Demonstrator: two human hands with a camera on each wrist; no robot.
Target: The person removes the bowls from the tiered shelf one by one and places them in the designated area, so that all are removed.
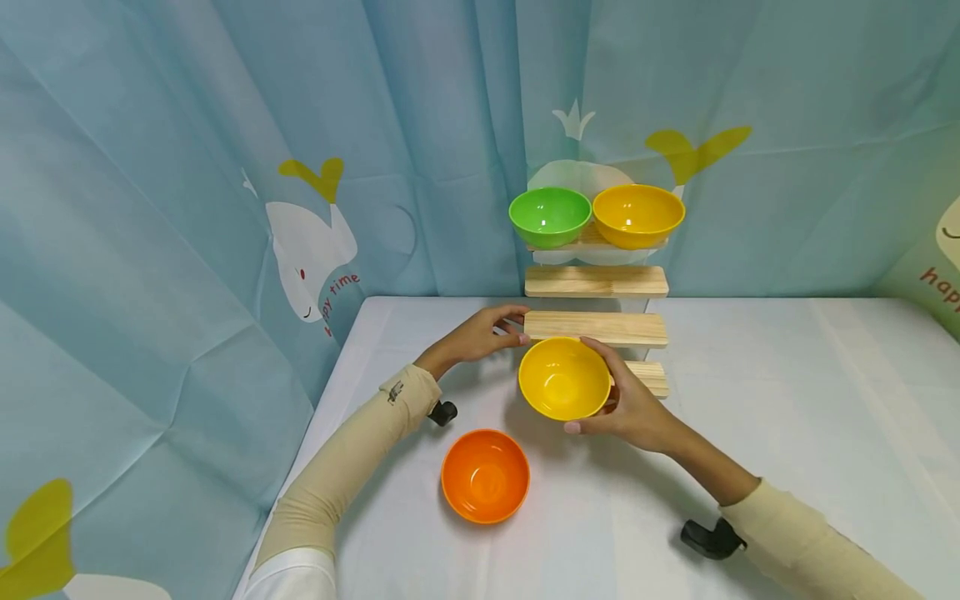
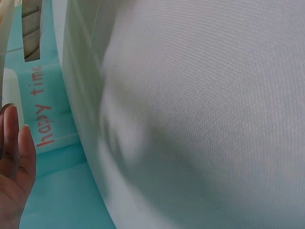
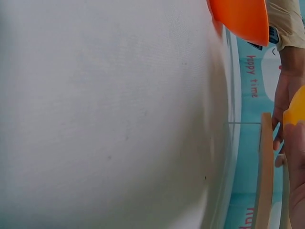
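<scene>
My right hand (image 1: 637, 412) grips a yellow bowl (image 1: 564, 378) by its right side, thumb low and fingers along the far rim. The bowl is tilted with its inside facing me, in front of the lower boards of a stepped wooden rack (image 1: 596, 328). My left hand (image 1: 480, 335) is at the left end of a lower board, fingertips right at its edge; in the left wrist view its fingers (image 2: 26, 155) look fairly straight. An orange bowl (image 1: 485, 477) stands upright on the table between my forearms. The right wrist view catches only part of the yellow bowl (image 3: 296, 109).
On the rack's top board sit a green bowl (image 1: 551, 217) and another yellow bowl (image 1: 638, 217), side by side. A white cloth covers the table (image 1: 772, 400). Behind it hangs a light blue curtain (image 1: 450, 100) with whale prints. Clear side panels support the boards.
</scene>
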